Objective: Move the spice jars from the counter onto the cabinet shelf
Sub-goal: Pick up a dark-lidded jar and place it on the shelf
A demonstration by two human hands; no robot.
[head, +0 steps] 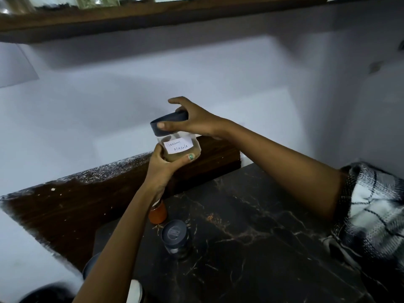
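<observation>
- Garam masala jar (179, 147) is up in the air over the counter's (251, 215) back edge, tilted.
- Your left hand (164, 165) cups its base; your right hand (194, 119) grips the dark lid (169, 124).
- Orange jar (157, 212) and grey-lidded jar (176, 240) stand on the counter near its left edge.
- Shelf (131, 20) above holds more jars.

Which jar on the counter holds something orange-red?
The small jar just under the left forearm; the other counter jar, nearer the camera, is dark with a grey lid.
</observation>
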